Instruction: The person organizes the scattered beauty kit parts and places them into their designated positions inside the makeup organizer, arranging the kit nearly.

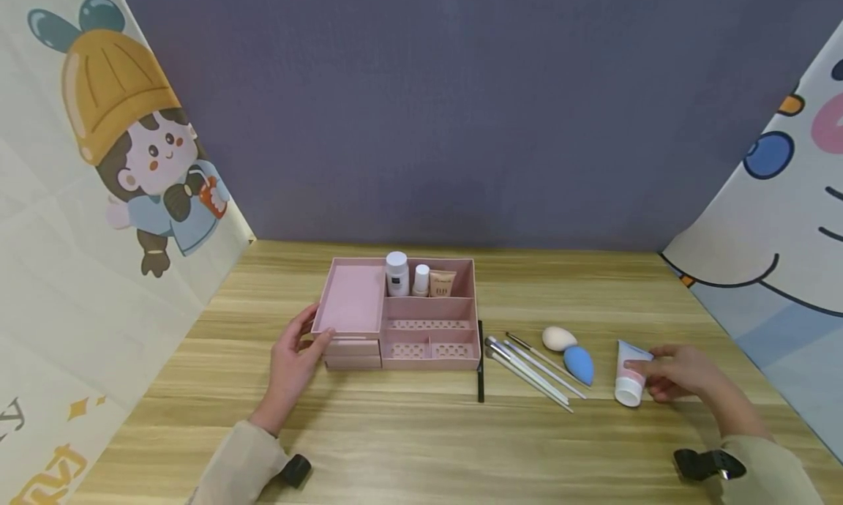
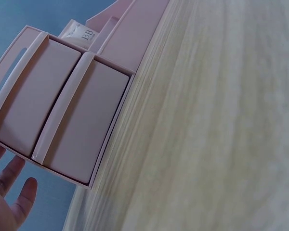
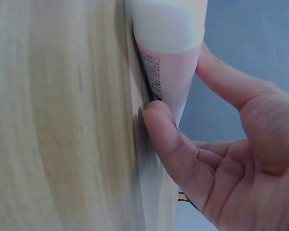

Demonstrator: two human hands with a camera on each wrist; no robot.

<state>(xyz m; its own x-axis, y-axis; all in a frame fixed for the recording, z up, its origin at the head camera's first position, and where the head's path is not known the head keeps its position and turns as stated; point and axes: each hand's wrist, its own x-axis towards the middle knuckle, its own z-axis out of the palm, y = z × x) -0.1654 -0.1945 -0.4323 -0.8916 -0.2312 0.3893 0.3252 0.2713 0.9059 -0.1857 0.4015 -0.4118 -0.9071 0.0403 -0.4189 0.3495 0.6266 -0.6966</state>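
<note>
My left hand [image 1: 293,364] rests at the left front corner of a pink desk organizer [image 1: 350,296], thumb on its top edge. In the left wrist view its extended fingers [image 2: 25,199] lie along the organizer's side, by two drawers [image 2: 84,120] that are both closed. Over at the right, my right hand [image 1: 681,373] pinches a white and pink squeeze tube [image 1: 630,373] between thumb and fingers. The tube's white cap [image 3: 169,24] points towards me. The right wrist view has one fingertip under the tube, close to the table, and the thumb on its other side.
The organizer's back compartment holds a white bottle [image 1: 397,274], a small white-capped bottle [image 1: 421,279] and a beige BB tube [image 1: 441,282]. Between organizer and right hand lie a black pencil-like stick [image 1: 481,373], several makeup brushes [image 1: 530,369], a cream sponge [image 1: 558,338] and a blue sponge [image 1: 579,364].
</note>
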